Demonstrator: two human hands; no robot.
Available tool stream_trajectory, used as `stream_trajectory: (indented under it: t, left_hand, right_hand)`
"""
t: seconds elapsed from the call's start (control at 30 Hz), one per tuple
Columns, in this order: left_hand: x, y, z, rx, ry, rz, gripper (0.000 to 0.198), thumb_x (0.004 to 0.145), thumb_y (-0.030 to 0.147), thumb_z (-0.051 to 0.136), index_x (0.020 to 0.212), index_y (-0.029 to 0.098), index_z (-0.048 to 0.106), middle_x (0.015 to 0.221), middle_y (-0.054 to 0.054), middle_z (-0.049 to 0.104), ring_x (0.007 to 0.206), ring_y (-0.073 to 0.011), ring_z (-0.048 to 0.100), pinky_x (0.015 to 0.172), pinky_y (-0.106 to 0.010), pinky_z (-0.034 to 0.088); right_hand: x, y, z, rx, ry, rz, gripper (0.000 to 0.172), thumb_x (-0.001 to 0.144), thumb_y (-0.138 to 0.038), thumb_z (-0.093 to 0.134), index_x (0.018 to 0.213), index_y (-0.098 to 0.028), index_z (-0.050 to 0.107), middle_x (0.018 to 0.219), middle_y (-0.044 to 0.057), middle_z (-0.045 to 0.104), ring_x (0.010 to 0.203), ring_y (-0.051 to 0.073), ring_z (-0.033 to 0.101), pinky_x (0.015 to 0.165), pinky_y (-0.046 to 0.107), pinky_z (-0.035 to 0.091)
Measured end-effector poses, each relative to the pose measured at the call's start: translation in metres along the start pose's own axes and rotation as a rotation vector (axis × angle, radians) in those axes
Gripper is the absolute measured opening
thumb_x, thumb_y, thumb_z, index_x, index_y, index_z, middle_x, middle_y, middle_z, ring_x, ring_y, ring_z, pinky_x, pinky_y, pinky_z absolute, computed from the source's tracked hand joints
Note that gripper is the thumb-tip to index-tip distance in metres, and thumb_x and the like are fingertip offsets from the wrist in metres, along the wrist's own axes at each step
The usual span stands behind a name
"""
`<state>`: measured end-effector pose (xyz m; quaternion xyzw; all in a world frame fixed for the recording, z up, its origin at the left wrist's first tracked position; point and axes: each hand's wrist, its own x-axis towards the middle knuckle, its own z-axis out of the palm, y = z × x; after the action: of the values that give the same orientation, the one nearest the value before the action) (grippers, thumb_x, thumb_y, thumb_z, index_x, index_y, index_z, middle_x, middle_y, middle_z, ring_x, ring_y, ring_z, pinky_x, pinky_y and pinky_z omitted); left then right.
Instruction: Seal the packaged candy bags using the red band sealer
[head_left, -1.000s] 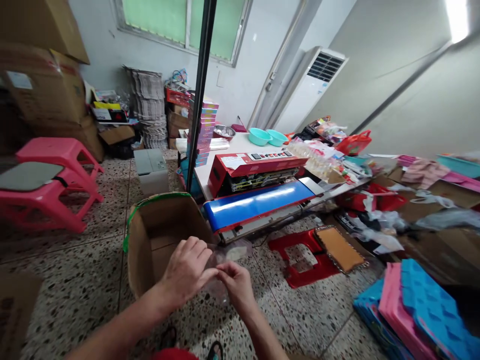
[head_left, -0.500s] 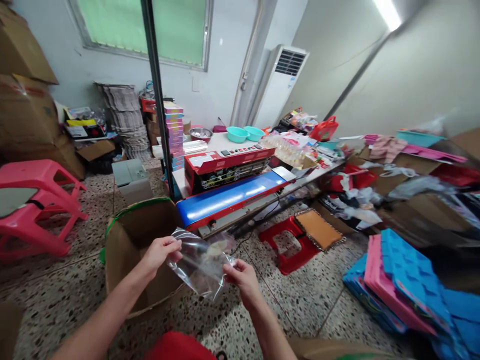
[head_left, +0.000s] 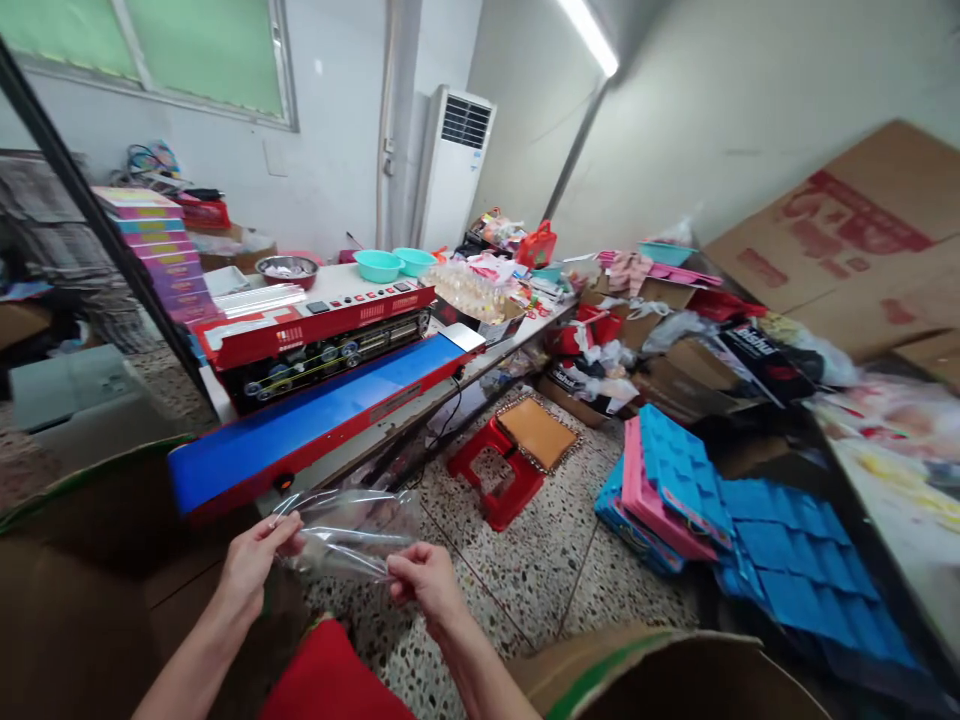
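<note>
Left hand (head_left: 253, 560) and right hand (head_left: 431, 584) were closed in pinches on opposite sides of the film (head_left: 349, 545), which was held between them above the floor (head_left: 495, 605), near the belt (head_left: 322, 412). Tearing was judged possible through overpulling, and dropping through either pinch being slackened.

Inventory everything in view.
Plastic: 1, clear, front centre
Machine: 1, red, on table
Belt: 1, blue, before machine
Basins: 2, turquoise, on table
Bowl: 1, silver, beside basins
Box stack: 1, mostly purple, left
Pole: 1, black, left
Stool: 1, red, floor
Pad: 1, orange, by stool
Packs: uncounted, blue and pink, right
Cartons: several, brown, both sides
Aircon: 1, white, back wall
Window: 1, green, upper left
Lamp: 1, white, top
Clutter: uncounted, mixed, right
Left hand: 1, bare, on plastic
Right hand: 1, bare, on plastic
</note>
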<state>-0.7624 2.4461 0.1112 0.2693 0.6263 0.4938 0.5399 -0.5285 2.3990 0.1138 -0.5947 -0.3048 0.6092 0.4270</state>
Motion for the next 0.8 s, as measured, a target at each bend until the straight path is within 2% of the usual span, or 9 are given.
stream_trajectory:
  t: [0.17,0.3,0.37,0.47,0.53,0.6,0.7,0.77,0.8]
  left_hand:
    - [0.061,0.008,0.08,0.152,-0.145,0.072,0.049,0.054,0.057,0.075,0.072,0.012,0.069,0.06,-0.004,0.064,0.062,-0.0175,0.054,0.059,-0.026,0.038]
    - [0.107,0.033,0.175,0.229,-0.311,0.124,0.049,0.058,0.062,0.07,0.065,0.013,0.068,0.056,-0.003,0.061,0.059,-0.0163,0.051,0.059,-0.026,0.036]
    - [0.118,0.047,0.228,0.243,-0.414,0.1,0.049,0.059,0.063,0.068,0.063,0.014,0.065,0.054,-0.003,0.061,0.056,-0.0153,0.05,0.058,-0.026,0.036]
    - [0.123,0.063,0.302,0.209,-0.6,0.049,0.048,0.061,0.063,0.066,0.06,0.015,0.058,0.053,-0.002,0.059,0.051,-0.0142,0.049,0.055,-0.025,0.036]
    - [0.126,0.071,0.343,0.207,-0.685,0.054,0.048,0.065,0.063,0.063,0.06,0.016,0.055,0.052,-0.002,0.058,0.049,-0.0144,0.048,0.054,-0.026,0.037]
    - [0.133,0.077,0.376,0.261,-0.712,0.116,0.046,0.07,0.062,0.059,0.062,0.017,0.055,0.052,-0.002,0.058,0.051,-0.0149,0.048,0.056,-0.026,0.037]
    - [0.152,0.081,0.42,0.342,-0.797,0.185,0.042,0.076,0.058,0.055,0.064,0.018,0.055,0.053,-0.002,0.059,0.056,-0.0158,0.05,0.062,-0.026,0.036]
    - [0.167,0.08,0.449,0.383,-0.862,0.183,0.042,0.077,0.057,0.055,0.062,0.018,0.053,0.053,-0.002,0.06,0.057,-0.0161,0.05,0.063,-0.026,0.036]
    - [0.173,0.079,0.464,0.408,-0.873,0.182,0.042,0.076,0.057,0.054,0.061,0.018,0.051,0.052,-0.001,0.059,0.057,-0.0161,0.049,0.063,-0.026,0.036]
  right_hand:
    - [0.072,-0.019,-0.052,-0.087,0.18,-0.049,0.051,0.047,-0.057,0.078,0.051,-0.018,0.045,0.04,-0.002,0.053,0.034,0.006,0.037,0.037,0.019,0.02]
    - [0.115,-0.06,-0.11,-0.098,0.281,-0.048,0.06,0.044,-0.073,0.071,0.05,-0.018,0.045,0.036,-0.003,0.047,0.031,0.006,0.033,0.036,0.021,0.017]
    - [0.128,-0.082,-0.141,-0.088,0.337,-0.066,0.064,0.044,-0.079,0.066,0.053,-0.017,0.05,0.039,-0.003,0.049,0.031,0.006,0.033,0.037,0.021,0.018]
    - [0.142,-0.106,-0.187,-0.025,0.493,-0.082,0.068,0.044,-0.084,0.061,0.053,-0.017,0.05,0.036,-0.008,0.038,0.032,0.005,0.027,0.037,0.021,0.02]
    - [0.148,-0.115,-0.216,0.045,0.618,-0.074,0.068,0.041,-0.082,0.065,0.048,-0.019,0.044,0.035,-0.009,0.031,0.034,0.004,0.023,0.037,0.021,0.021]
    - [0.152,-0.12,-0.242,0.186,0.674,-0.04,0.066,0.039,-0.078,0.07,0.05,-0.018,0.046,0.041,-0.007,0.041,0.037,0.006,0.034,0.039,0.021,0.03]
    - [0.164,-0.13,-0.28,0.512,0.467,-0.003,0.061,0.051,-0.072,0.072,0.082,-0.019,0.066,0.086,0.003,0.069,0.067,0.016,0.063,0.059,0.028,0.05]
    - [0.184,-0.14,-0.302,0.655,0.23,-0.001,0.061,0.06,-0.064,0.073,0.105,-0.023,0.064,0.116,0.007,0.064,0.088,0.021,0.066,0.072,0.033,0.052]
    - [0.199,-0.146,-0.311,0.672,0.139,0.01,0.06,0.061,-0.06,0.075,0.107,-0.023,0.064,0.117,0.008,0.064,0.088,0.023,0.067,0.072,0.034,0.053]
